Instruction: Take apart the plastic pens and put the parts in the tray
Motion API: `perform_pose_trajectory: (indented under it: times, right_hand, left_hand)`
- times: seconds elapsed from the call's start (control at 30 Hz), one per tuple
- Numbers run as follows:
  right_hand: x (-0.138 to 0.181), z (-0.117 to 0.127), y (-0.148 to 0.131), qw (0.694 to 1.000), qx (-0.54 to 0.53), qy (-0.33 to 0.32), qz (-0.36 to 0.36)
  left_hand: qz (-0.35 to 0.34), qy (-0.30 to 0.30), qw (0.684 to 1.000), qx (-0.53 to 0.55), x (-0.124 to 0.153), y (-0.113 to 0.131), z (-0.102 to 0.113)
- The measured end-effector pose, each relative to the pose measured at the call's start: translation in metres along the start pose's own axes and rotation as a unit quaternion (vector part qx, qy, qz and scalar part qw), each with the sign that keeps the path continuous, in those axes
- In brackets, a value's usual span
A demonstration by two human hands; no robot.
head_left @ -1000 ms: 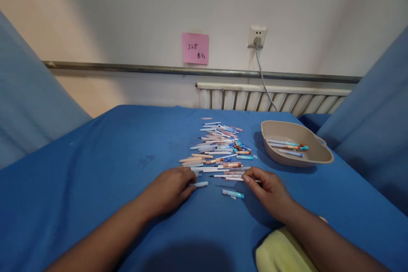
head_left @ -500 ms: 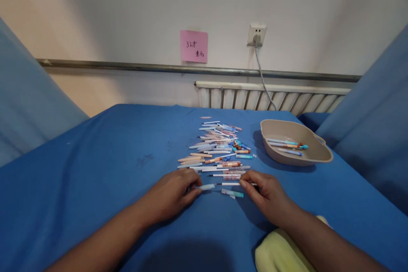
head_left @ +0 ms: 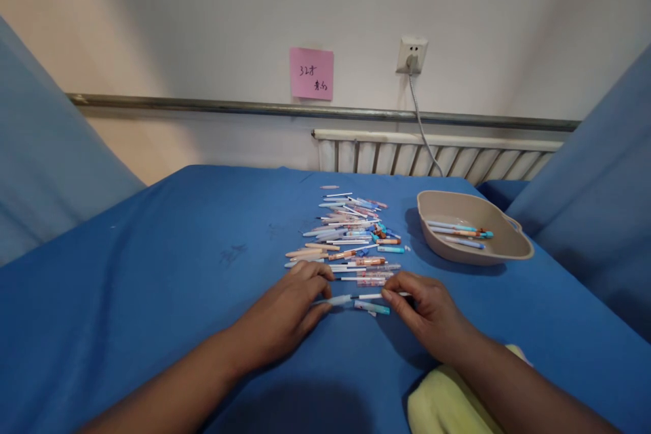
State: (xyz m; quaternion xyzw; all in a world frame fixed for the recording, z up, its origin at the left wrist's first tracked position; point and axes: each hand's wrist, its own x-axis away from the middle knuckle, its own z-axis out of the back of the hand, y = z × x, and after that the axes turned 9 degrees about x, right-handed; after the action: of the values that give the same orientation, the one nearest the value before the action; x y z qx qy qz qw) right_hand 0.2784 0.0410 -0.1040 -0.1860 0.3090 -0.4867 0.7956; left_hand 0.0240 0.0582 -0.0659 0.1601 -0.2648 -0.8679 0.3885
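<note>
Between thumb and fingers my left hand (head_left: 300,302) holds a pale blue pen barrel (head_left: 340,300), its open end pointing right. My right hand (head_left: 424,308) pinches a white pen refill (head_left: 367,296) near its right end. The refill's dark tip meets the barrel's end; whether it has entered cannot be made out. Just below the refill lies a teal-and-white printed pen barrel (head_left: 372,307) on the blue sheet. Beyond both hands, a long pile of pen parts (head_left: 350,230) holds barrels, refills and caps in pale blue, peach, pink and orange.
A beige basin (head_left: 501,247) with several pens (head_left: 455,232) in it stands to the right of the pile. A yellow cloth (head_left: 447,400) lies under my right forearm. Behind the blue-covered surface (head_left: 152,271) are a radiator (head_left: 386,152) and a metal rail (head_left: 228,106).
My left hand has moved right with the pale blue barrel, closing the gap to the refill's tip. My right hand has stayed nearly still.
</note>
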Motion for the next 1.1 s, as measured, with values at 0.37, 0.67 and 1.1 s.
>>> perform_pose_trajectory:
  times: [0.37,0.67,1.1]
  right_hand:
    - [-0.001,0.002,-0.001,1.0,-0.015,0.005,0.023]
    - [0.008,0.002,-0.014,0.991,-0.104,-0.069,0.046]
    - [0.014,0.005,-0.017,0.953,-0.249,-0.168,0.034]
  left_hand:
    - [0.054,-0.04,0.99,0.125,-0.005,0.001,-0.01]
    - [0.142,-0.108,0.895,0.409,-0.008,0.008,-0.026]
    - [0.197,-0.157,0.762,0.596,-0.017,0.001,-0.048]
